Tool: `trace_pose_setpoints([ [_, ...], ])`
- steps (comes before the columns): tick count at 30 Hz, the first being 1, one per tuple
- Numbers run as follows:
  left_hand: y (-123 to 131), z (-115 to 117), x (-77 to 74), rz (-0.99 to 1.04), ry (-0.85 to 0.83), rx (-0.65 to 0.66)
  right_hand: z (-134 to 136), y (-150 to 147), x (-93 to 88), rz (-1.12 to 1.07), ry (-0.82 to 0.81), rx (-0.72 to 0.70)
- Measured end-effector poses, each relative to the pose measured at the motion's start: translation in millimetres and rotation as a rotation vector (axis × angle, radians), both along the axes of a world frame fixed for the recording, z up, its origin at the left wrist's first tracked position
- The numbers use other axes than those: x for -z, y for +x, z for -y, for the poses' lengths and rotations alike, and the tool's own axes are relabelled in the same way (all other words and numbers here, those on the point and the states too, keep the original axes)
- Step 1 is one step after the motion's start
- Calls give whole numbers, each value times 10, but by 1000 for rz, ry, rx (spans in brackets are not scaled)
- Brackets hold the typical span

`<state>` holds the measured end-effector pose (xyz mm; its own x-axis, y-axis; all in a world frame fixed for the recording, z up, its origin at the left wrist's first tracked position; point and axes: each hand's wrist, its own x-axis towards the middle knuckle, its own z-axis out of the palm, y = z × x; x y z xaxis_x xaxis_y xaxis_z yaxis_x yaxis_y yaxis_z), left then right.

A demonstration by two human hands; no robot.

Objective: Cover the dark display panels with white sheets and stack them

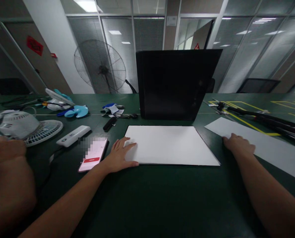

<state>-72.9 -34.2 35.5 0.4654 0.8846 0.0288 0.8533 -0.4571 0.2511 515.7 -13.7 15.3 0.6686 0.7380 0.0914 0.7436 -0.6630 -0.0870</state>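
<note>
The bare left hand point(120, 155) and bare right hand point(239, 144) join bare, smooth, tapering forearms point(75, 193), slimmest at the wrists.

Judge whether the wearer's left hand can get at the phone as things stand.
Probably yes: the phone lies just left of the left hand, with nothing visible between them, though that hand rests on the white paper.

On our green tabletop point(162, 198) we see a wide white sheet point(169, 145); around it, a black panel point(177, 86) at twelve o'clock, long black pieces point(263, 118) at two, a slanted white sheet point(268, 147) at three, a phone point(97, 152) at nine, blue blades point(78, 111) at ten.
</note>
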Motion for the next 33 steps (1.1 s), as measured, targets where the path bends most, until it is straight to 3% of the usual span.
trace_pose_setpoints([
  [4,-13,4,-34,-52,-42,87,-21,5,-35,-12,17,15],
  [11,18,8,-89,-43,-58,44,74,-134,-240,41,178,65],
  [18,15,10,-75,-14,-40,27,165,-651,-511,267,435,-15],
  [21,8,2,-78,5,-59,22,265,-1080,-611,383,476,-175],
  [24,-5,-14,-71,40,-78,25,383,-1576,-638,398,357,-398],
  [29,-40,-57,5,197,-58,14,582,-2286,-531,336,132,-970],
  [33,-55,-91,81,300,-59,-88,738,-2578,-454,179,9,-1347],
])
